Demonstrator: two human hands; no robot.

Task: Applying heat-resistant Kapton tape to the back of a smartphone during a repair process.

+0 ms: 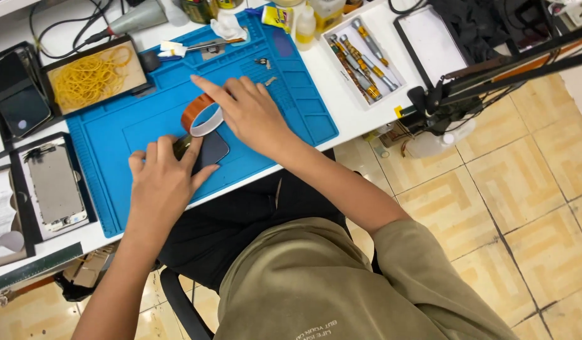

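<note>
Blue mat, tape roll under right hand fingers

A matt blue rubbery mat covers the smooth white worktop. The tape roll is glossy amber film on a pale plastic core. The phone beside it has dark glossy glass. Far right, the screwdrivers show shiny metal shafts.
</note>
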